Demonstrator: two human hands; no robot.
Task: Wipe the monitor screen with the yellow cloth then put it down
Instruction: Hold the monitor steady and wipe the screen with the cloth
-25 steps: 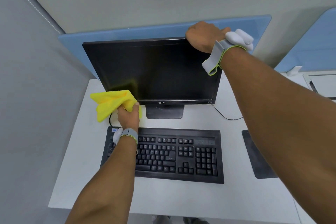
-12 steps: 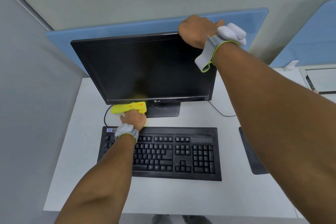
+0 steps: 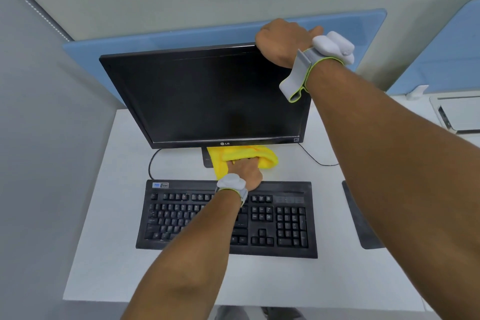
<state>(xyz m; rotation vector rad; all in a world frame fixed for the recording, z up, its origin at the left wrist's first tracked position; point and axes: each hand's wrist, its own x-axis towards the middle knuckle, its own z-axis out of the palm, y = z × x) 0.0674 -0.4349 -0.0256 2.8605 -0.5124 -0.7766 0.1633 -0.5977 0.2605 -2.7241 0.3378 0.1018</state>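
The black monitor stands at the back of the white desk, its dark screen tilted toward me. My right hand grips the monitor's top right corner. The yellow cloth lies bunched on the monitor's stand, just below the bottom bezel. My left hand rests on the cloth with its fingers curled into it, between the stand and the keyboard. Part of the cloth is hidden under that hand.
A black keyboard lies in front of the monitor, under my left forearm. A dark mouse pad sits to its right. Cables run from the monitor on both sides. A blue partition stands behind, a grey wall at left.
My left hand has carried the yellow cloth from beside the screen's lower left corner down and to the right, under the bezel onto the stand. My right hand stays on the top corner.
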